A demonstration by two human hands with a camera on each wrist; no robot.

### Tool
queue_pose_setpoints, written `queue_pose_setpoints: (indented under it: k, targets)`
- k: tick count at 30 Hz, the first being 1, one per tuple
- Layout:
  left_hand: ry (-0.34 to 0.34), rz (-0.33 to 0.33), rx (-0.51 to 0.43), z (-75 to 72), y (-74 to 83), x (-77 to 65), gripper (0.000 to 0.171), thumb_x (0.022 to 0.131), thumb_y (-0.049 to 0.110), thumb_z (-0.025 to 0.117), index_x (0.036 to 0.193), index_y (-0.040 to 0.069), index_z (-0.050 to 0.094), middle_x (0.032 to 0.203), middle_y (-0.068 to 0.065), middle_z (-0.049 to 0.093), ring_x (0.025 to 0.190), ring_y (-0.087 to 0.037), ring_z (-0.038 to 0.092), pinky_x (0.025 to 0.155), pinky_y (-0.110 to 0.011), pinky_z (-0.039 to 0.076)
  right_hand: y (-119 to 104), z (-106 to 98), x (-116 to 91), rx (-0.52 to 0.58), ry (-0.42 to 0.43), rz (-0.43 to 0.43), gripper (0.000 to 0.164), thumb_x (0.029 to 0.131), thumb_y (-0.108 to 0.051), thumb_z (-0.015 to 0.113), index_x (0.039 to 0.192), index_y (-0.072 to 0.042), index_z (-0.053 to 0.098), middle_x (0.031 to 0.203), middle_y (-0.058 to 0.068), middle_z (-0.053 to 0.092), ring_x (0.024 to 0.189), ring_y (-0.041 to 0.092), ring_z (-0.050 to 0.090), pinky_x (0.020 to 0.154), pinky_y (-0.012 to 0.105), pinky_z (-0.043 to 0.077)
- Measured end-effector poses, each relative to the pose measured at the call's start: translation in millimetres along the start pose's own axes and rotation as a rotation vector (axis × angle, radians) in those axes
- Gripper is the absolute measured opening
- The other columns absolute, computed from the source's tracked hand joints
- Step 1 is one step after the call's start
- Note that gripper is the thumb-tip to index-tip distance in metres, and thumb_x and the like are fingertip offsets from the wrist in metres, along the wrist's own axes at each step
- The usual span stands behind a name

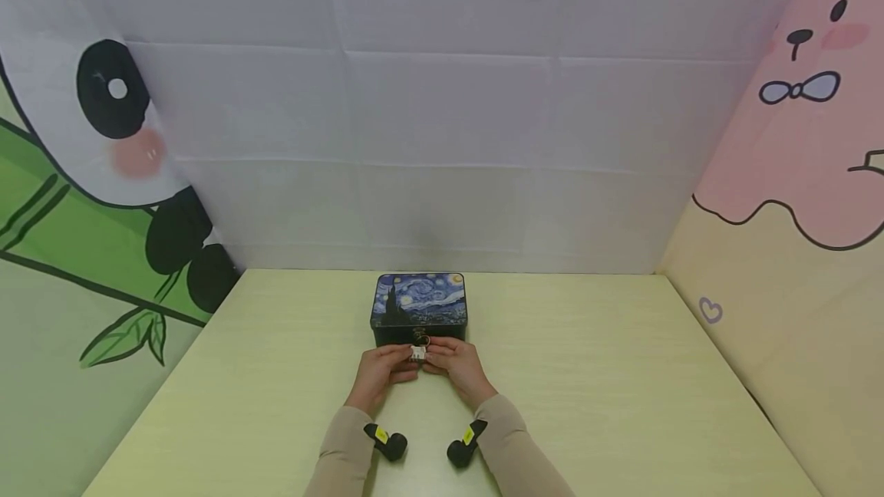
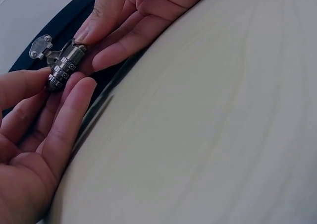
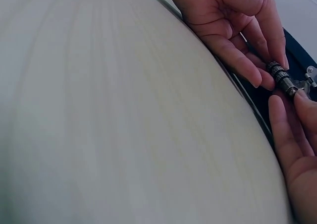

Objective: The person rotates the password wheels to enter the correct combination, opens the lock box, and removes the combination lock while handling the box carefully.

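A combination padlock (image 2: 63, 68) with several number dials is at the metal hasp (image 2: 41, 46) on the front of a dark box (image 1: 420, 301). My left hand (image 1: 381, 374) pinches one end of the padlock between thumb and fingers. At the other end, the thumb and fingers of my right hand (image 1: 461, 366) pinch it too. In the right wrist view the padlock (image 3: 282, 79) lies between both hands' fingertips. The box lid is down and bears a blue swirling night-sky picture. Whether the shackle is locked, I cannot tell.
The box stands on a pale wood-grain table (image 1: 594, 374), near its back edge. A white sheet (image 1: 442, 113) hangs behind. Painted panels stand left and right. Small black devices with yellow labels are on both sleeves.
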State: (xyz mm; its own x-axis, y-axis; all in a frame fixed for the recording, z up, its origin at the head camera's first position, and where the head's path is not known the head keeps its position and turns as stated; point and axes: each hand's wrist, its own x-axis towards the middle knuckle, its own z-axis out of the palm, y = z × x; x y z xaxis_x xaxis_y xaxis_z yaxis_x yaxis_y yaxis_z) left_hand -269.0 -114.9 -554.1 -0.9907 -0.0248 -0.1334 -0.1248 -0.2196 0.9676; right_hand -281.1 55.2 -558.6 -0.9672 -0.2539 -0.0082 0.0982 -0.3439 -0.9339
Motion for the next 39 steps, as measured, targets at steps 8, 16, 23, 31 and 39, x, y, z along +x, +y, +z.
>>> queue_pose_setpoints:
  k: [8, 16, 23, 31, 39]
  targets:
    - [0.018, 0.019, -0.010, 1.3, -1.0, 0.5, 0.028, 0.094, -0.005, 0.061, 0.114, -0.023, 0.060, 0.090, -0.015, 0.071, 0.072, -0.019, 0.071, 0.067, -0.037, 0.063, 1.8, -0.9, 1.4, -0.004, 0.005, 0.007, 0.033, 0.091, 0.017, 0.057, 0.123, 0.023, 0.052, 0.101, 0.017, 0.071, 0.085, 0.014, 0.069, 0.079, 0.033, 0.062]
    - [0.064, 0.027, -0.025, 3.5, -0.7, 0.0, 0.025, 0.093, -0.004, 0.064, 0.112, -0.021, 0.063, 0.086, -0.013, 0.071, 0.070, -0.018, 0.071, 0.064, -0.035, 0.063, -0.6, 1.7, -0.6, 0.003, 0.014, 0.010, 0.031, 0.090, 0.017, 0.058, 0.121, 0.022, 0.053, 0.093, 0.010, 0.071, 0.081, 0.013, 0.069, 0.077, 0.031, 0.062]
    - [0.083, 0.032, -0.036, 5.4, 0.9, -1.9, 0.025, 0.094, -0.003, 0.063, 0.113, -0.020, 0.063, 0.088, -0.011, 0.072, 0.071, -0.016, 0.070, 0.064, -0.035, 0.063, -2.5, 2.5, -2.3, 0.012, 0.008, -0.001, 0.032, 0.090, 0.018, 0.058, 0.120, 0.024, 0.051, 0.092, 0.011, 0.071, 0.080, 0.013, 0.069, 0.077, 0.031, 0.062]
    - [0.067, 0.034, -0.037, 5.4, 0.2, -2.4, 0.026, 0.094, -0.003, 0.064, 0.113, -0.021, 0.063, 0.090, -0.013, 0.072, 0.073, -0.017, 0.071, 0.065, -0.035, 0.063, -2.8, 3.0, -3.9, 0.002, 0.017, -0.008, 0.031, 0.089, 0.018, 0.058, 0.119, 0.024, 0.051, 0.092, 0.012, 0.071, 0.078, 0.012, 0.069, 0.076, 0.030, 0.062]
    - [0.051, 0.035, -0.009, 4.5, 0.8, -3.2, 0.026, 0.094, -0.001, 0.065, 0.112, -0.020, 0.064, 0.089, -0.013, 0.072, 0.073, -0.016, 0.070, 0.065, -0.034, 0.063, -1.8, 3.3, -3.7, -0.010, 0.032, -0.018, 0.030, 0.087, 0.019, 0.059, 0.116, 0.023, 0.053, 0.090, 0.012, 0.071, 0.078, 0.013, 0.069, 0.076, 0.031, 0.062]
